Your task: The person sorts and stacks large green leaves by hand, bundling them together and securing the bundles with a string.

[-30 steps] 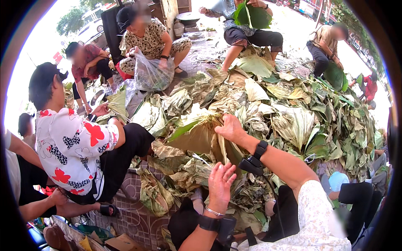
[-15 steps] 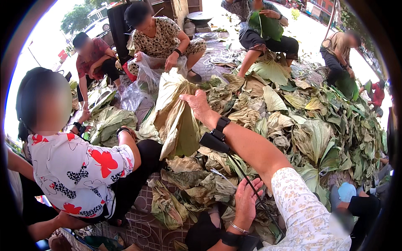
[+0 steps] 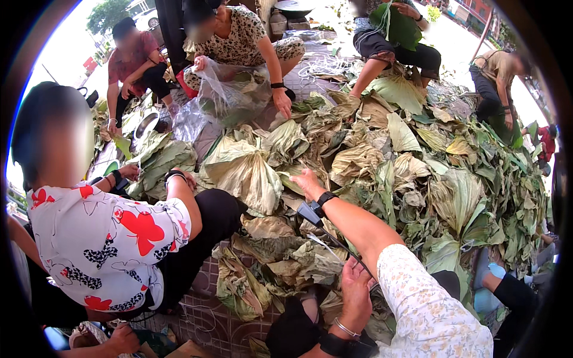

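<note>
My right hand [image 3: 306, 184] reaches over the middle of the leaf heap, fingers stretched toward the left and nothing plainly held. Just beyond its fingertips a broad, pale dried leaf [image 3: 248, 176] lies fanned out on other leaves. Lower down, my left hand [image 3: 356, 291] rests palm up beside the near leaves, its fingers loosely apart and without a leaf. A thin white strip [image 3: 325, 246] lies on the leaves close to that hand. Both wrists wear black bands, and a dark cord runs past my right forearm.
A big heap of dried and green leaves [image 3: 412, 161] spreads to the right. Close on the left sits a person in a butterfly-print shirt [image 3: 113, 238]. Across from me a person handles a clear plastic bag [image 3: 230, 92]. Several others sit around. Patterned paving [image 3: 215, 319] shows below.
The dried leaf I held up is now down on the heap, released. My right hand has lowered and opened. The person opposite has stretched a hand down to the leaves.
</note>
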A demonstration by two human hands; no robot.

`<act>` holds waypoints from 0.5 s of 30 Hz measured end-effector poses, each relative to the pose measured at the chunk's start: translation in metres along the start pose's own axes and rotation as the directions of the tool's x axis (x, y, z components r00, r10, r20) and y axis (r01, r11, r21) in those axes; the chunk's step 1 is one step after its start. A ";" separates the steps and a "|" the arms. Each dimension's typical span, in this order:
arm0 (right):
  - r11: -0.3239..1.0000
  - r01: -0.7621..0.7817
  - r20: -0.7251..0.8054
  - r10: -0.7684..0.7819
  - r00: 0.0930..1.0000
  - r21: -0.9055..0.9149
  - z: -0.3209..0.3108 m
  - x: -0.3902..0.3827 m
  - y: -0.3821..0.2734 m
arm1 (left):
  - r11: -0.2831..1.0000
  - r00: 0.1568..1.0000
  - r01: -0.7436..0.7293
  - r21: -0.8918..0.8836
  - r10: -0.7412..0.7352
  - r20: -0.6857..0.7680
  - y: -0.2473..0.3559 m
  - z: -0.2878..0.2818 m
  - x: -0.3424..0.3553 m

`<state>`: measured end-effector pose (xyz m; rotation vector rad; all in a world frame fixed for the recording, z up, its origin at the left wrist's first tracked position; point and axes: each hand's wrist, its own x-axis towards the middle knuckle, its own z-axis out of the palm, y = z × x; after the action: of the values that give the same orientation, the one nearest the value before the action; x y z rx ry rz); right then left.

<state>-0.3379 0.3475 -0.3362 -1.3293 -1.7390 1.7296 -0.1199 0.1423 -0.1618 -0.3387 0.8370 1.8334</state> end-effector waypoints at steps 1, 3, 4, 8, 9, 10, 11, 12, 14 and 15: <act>0.999 -0.020 -0.014 0.019 1.000 -0.027 -0.021 0.004 0.018 | 0.998 0.999 0.033 0.052 -0.033 -0.006 -0.004 0.004 -0.004; 0.998 -0.054 0.137 0.048 0.989 0.040 -0.047 -0.022 0.013 | 0.996 0.997 0.008 0.094 -0.001 -0.077 -0.002 0.008 -0.007; 0.997 -0.059 0.190 0.047 0.981 0.057 -0.065 -0.041 0.000 | 0.996 0.997 -0.018 0.091 0.025 -0.069 -0.002 0.011 -0.009; 0.992 -0.117 0.238 0.100 0.966 0.056 -0.152 -0.112 -0.026 | 0.992 0.998 -0.054 0.113 0.057 -0.016 -0.011 0.016 -0.023; 0.989 -0.142 0.232 0.129 0.964 0.041 -0.181 -0.132 -0.032 | 0.991 0.999 -0.051 0.122 0.049 0.017 -0.014 0.020 -0.029; 0.992 -0.119 0.199 0.107 0.974 0.048 -0.212 -0.150 -0.031 | 0.990 0.997 -0.048 0.135 0.040 0.063 -0.019 0.021 -0.033; 0.991 -0.134 0.172 0.133 0.976 -0.007 -0.238 -0.166 -0.031 | 0.987 0.995 -0.056 0.149 0.043 0.090 -0.022 0.022 -0.037; 0.990 -0.138 0.153 0.132 0.979 0.032 -0.270 -0.186 -0.029 | 0.986 0.994 -0.056 0.157 0.040 0.105 -0.027 0.024 -0.044; 0.992 -0.108 0.099 0.101 0.990 0.065 -0.328 -0.230 -0.026 | 0.986 0.990 -0.076 0.149 0.057 0.126 -0.032 0.023 -0.055; 0.996 -0.079 0.060 0.076 0.995 0.050 -0.356 -0.256 -0.026 | 0.986 0.986 -0.088 0.144 0.066 0.151 -0.033 0.021 -0.060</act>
<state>0.0609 0.3579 -0.1522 -1.3534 -1.6815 1.8600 -0.0617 0.1217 -0.1242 -0.0759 0.8906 1.8297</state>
